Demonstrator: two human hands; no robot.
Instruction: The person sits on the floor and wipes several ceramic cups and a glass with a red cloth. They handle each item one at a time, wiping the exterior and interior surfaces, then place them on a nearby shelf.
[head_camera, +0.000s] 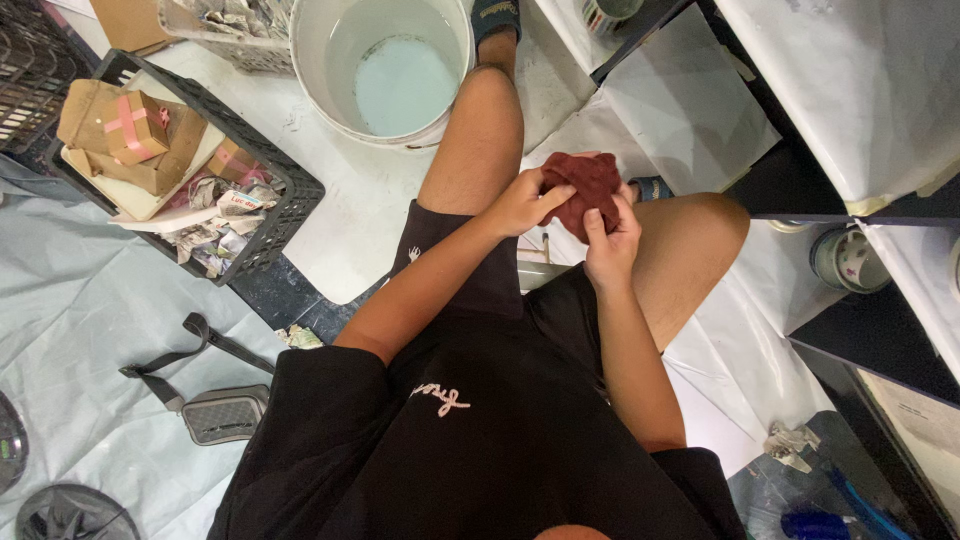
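I sit looking down at my lap and bare knees. A crumpled dark red cloth (585, 182) is held between both hands above my knees. My left hand (518, 203) grips its left side, thumb and fingers pinching the fabric. My right hand (610, 243) holds it from below, with the thumb pressed up into the cloth. Both hands touch each other around the cloth.
A white bucket (318, 60) with pale blue liquid stands ahead by my left leg. A black crate (290, 195) of cardboard and paper scraps is at left. A grey pouch with strap (222, 413) lies on plastic sheeting. A paint tin (846, 260) sits at right under white-covered surfaces.
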